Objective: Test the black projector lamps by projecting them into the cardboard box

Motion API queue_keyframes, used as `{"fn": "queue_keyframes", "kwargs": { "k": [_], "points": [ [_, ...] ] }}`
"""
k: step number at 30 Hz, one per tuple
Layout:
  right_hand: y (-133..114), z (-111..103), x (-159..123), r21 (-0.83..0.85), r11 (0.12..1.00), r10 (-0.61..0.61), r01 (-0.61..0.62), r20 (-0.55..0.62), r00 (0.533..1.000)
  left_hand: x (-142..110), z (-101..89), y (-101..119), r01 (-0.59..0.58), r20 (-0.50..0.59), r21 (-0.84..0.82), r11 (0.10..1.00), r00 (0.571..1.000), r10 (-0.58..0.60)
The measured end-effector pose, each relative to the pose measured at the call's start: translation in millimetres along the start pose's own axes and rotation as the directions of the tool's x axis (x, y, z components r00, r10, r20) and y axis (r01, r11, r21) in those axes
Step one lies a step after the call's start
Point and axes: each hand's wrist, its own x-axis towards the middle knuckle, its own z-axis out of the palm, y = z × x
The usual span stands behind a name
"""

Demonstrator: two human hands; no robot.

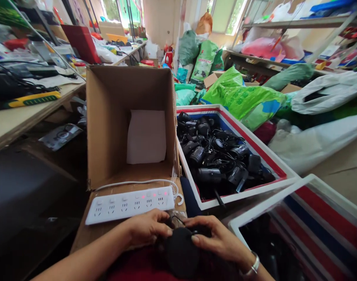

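Note:
Low in the head view, my left hand and my right hand both pinch a small black device with a round black foam pad, held over my lap. Thin black wire shows between my fingers. Just beyond my hands lies a white power strip with small red lights, resting on a cardboard flap. Behind it stands an open cardboard box with a white sheet inside.
A white-rimmed bin with red and blue stripes holds several black devices and tangled wires. A second striped bin sits at lower right. Green and white bags pile behind. A cluttered workbench runs along the left.

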Motion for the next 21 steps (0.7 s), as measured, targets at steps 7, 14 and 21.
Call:
{"fn": "queue_keyframes", "kwargs": {
  "k": [7,14,21],
  "points": [
    [20.0,3.7,0.9,0.278,0.96,-0.027,0.032,-0.024,0.999,6.1,6.2,-32.1,0.054,0.134,-0.296,0.954,0.991,-0.015],
    [69.0,-31.4,-23.4,0.484,0.867,0.009,0.119,-0.253,0.968,8.2,25.7,-30.1,-0.05,0.089,-0.452,0.891,0.991,0.1],
    [97.4,-30.4,-19.3,0.201,0.977,0.119,-0.073,-0.227,0.967,-26.2,26.8,17.5,-0.214,0.172,-0.475,0.854,0.929,0.328]
  ]
}}
